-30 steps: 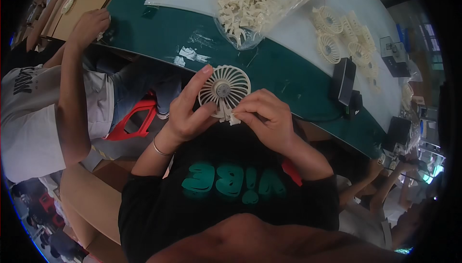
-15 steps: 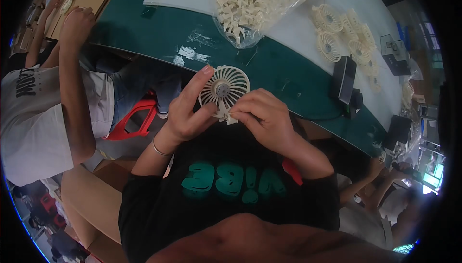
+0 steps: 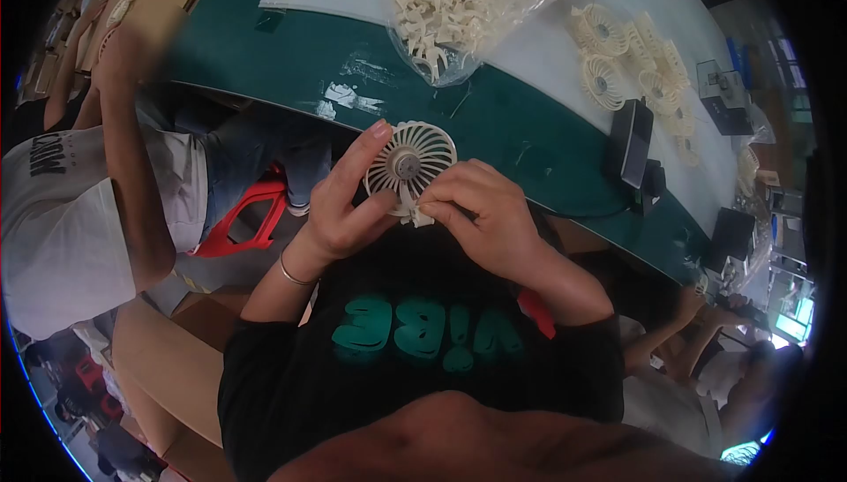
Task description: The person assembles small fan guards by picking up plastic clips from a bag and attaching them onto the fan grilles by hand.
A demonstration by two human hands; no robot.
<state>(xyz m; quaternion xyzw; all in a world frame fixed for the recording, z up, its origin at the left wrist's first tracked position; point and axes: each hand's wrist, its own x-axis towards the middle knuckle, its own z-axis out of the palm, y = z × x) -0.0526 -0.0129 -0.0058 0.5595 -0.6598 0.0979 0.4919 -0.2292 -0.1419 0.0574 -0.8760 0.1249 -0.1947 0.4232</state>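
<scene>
A cream round fan grille (image 3: 408, 164) with a grey hub is held over the near edge of the green table. My left hand (image 3: 346, 195) grips it by its left side, index finger at the top rim and thumb at the lower rim. At the grille's bottom is a small cream piece (image 3: 422, 217), pinched between the thumb and index finger of my right hand (image 3: 481, 213). How that piece joins the grille is hidden by my fingertips.
A clear bag of small cream parts (image 3: 445, 5) lies ahead. Several more grilles (image 3: 603, 80) rest on the white sheet, right of it, near a black device (image 3: 629, 142). A co-worker's arm (image 3: 132, 164) is at the left; other people sit at the lower right.
My right hand and the small piece have shifted slightly left along the grille's bottom. The co-worker's hand at the left has moved left, away from the green table.
</scene>
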